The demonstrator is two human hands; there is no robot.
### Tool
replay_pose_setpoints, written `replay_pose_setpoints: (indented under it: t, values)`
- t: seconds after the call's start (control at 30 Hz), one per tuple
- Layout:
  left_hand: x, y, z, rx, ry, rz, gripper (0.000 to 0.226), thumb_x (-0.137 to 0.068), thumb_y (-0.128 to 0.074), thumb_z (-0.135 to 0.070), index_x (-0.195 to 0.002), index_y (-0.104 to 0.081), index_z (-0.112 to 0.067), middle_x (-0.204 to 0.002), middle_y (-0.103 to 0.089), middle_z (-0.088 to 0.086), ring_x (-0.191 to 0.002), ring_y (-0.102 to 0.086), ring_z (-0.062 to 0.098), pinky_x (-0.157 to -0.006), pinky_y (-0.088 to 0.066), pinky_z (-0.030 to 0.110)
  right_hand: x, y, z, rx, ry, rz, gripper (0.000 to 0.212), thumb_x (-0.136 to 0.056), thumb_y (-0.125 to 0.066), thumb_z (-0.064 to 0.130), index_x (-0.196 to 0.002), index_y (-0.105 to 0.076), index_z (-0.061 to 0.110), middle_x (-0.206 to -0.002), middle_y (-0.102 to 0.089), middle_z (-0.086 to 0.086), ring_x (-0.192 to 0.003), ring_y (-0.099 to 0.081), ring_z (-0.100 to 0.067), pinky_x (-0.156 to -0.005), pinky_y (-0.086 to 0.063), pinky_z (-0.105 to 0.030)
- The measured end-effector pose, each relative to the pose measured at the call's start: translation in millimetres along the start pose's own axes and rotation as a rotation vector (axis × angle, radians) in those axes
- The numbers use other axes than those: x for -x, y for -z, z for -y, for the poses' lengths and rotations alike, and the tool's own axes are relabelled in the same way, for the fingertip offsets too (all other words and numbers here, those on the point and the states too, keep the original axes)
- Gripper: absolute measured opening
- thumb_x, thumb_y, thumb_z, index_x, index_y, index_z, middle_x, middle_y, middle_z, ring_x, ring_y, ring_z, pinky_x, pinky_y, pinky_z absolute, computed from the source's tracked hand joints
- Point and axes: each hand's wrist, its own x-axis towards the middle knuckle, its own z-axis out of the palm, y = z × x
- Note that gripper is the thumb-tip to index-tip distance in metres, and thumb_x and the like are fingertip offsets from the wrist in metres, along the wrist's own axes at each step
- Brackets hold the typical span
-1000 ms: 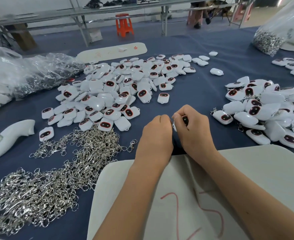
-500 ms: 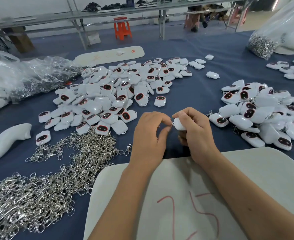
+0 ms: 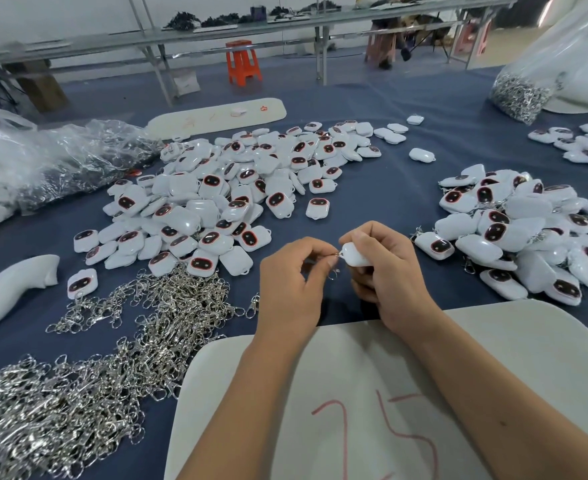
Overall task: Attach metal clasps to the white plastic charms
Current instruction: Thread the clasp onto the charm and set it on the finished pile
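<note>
The right hand [image 3: 387, 271] grips a white charm [image 3: 354, 255] with its loop end pointing left – straight at the clasp [image 3: 334, 259] pinched in the left hand [image 3: 290, 282], touching that loop.

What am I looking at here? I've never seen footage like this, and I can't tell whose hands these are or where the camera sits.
The camera is worn on a person's head, looking down at their own hands. The right hand holds a white charm; the left hand pinches a small metal clasp against its end. On the blue table lie a pile of loose charms, a heap of clasps, and, to the right, a pile of charms with clasps on them.
</note>
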Motion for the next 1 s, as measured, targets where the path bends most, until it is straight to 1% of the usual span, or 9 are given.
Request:
replay_pose_setpoints:
  t: [0.17,0.3,0.37,0.43,0.5,0.6,0.73,0.87,1.0]
  values:
    - [-0.8,1.0,-1.2,-0.354,-0.083,0.02,0.013,-0.089,-0.066,-0.002,-0.084,-0.073,-0.013,-0.078,-0.069,-0.001,-0.081,-0.06,0.025,-0.075,-0.047,0.043,3.5,-4.7,1.0,0.292,0.099,-0.028,0.016,-0.09,-0.05,0.019,-0.091,-0.061,0.008,-0.068,-0.057,0.006,-0.053,-0.041,-0.012,-0.049,-0.034,-0.021]
    - [-0.5,-4.7,-8.8,-0.648,-0.083,0.075,0.013,-0.082,-0.061,0.006,-0.081,-0.065,-0.006,-0.08,-0.064,0.014,-0.078,-0.046,0.029,-0.064,-0.022,0.038,10.0,-12.7,-3.3,0.702,0.287,-0.038,0.013,-0.101,-0.046,0.011,-0.091,-0.051,0.017,-0.07,-0.06,0.002,-0.068,-0.054,-0.016,-0.063,-0.041,-0.033]
    - [1.6,-5.5,-10.2,-0.694,-0.071,0.029,0.017,-0.081,-0.062,0.007,-0.074,-0.061,-0.009,-0.075,-0.062,0.014,-0.071,-0.037,0.025,-0.062,-0.012,0.036,11.1,-15.7,-4.9,0.818,0.348,-0.026,0.011,-0.101,-0.044,0.015,-0.092,-0.047,0.019,-0.067,-0.057,0.004,-0.07,-0.054,-0.015,-0.062,-0.039,-0.027]
    - [2.2,-4.9,-7.2,-0.583,-0.016,-0.018,0.014,-0.087,-0.063,-0.001,-0.08,-0.067,-0.012,-0.078,-0.066,0.008,-0.074,-0.05,0.024,-0.064,-0.026,0.033,8.7,-15.6,-5.5,0.703,0.322,-0.045,0.009,-0.099,-0.043,0.02,-0.092,-0.048,0.02,-0.071,-0.059,0.008,-0.067,-0.053,-0.012,-0.059,-0.039,-0.025]
    - [4.1,-4.9,-7.1,-0.199,0.096,-0.105,0.014,-0.088,-0.068,-0.004,-0.084,-0.072,-0.017,-0.077,-0.071,-0.004,-0.075,-0.063,0.014,-0.07,-0.046,0.024,5.1,-11.5,-3.8,0.36,0.19,-0.044,0.008,-0.097,-0.046,0.023,-0.091,-0.051,0.022,-0.07,-0.057,0.009,-0.056,-0.045,-0.011,-0.053,-0.037,-0.026]
    - [1.9,-9.6,-9.8,0.264,0.344,-0.152,0.016,-0.09,-0.07,-0.001,-0.089,-0.076,-0.016,-0.075,-0.073,-0.002,-0.069,-0.065,0.009,-0.071,-0.051,0.02,2.9,-3.8,-2.9,0.031,0.058,0.019,0.005,-0.096,-0.055,0.025,-0.093,-0.056,0.021,-0.069,-0.051,0.003,-0.049,-0.033,-0.012,-0.044,-0.027,-0.024]
    - [-0.4,-11.3,-7.6,0.548,0.577,-0.035,0.013,-0.098,-0.064,-0.009,-0.094,-0.077,-0.011,-0.08,-0.071,0.006,-0.077,-0.061,0.017,-0.078,-0.051,0.031,0.9,-1.6,-2.0,-0.063,0.061,0.059,0.009,-0.097,-0.061,0.026,-0.098,-0.064,0.018,-0.071,-0.047,-0.006,-0.052,-0.035,-0.014,-0.044,-0.034,-0.025]
    - [-2.1,-5.4,-8.6,0.676,0.603,0.014,0.016,-0.1,-0.061,-0.011,-0.091,-0.074,-0.007,-0.084,-0.071,0.009,-0.077,-0.06,0.015,-0.073,-0.051,0.023,1.7,-3.7,-1.2,-0.122,0.083,0.087,0.012,-0.099,-0.06,0.019,-0.105,-0.061,0.008,-0.078,-0.05,-0.014,-0.054,-0.039,-0.015,-0.046,-0.039,-0.026]
    - [-2.6,-2.2,-8.9,0.729,0.608,0.014,0.027,-0.1,-0.059,-0.009,-0.075,-0.066,-0.019,-0.073,-0.062,0.0,-0.071,-0.06,0.011,-0.067,-0.052,0.02,2.5,-4.5,-3.0,-0.059,0.098,0.111,0.008,-0.101,-0.06,0.014,-0.103,-0.061,0.006,-0.075,-0.051,-0.016,-0.055,-0.042,-0.018,-0.048,-0.042,-0.029]
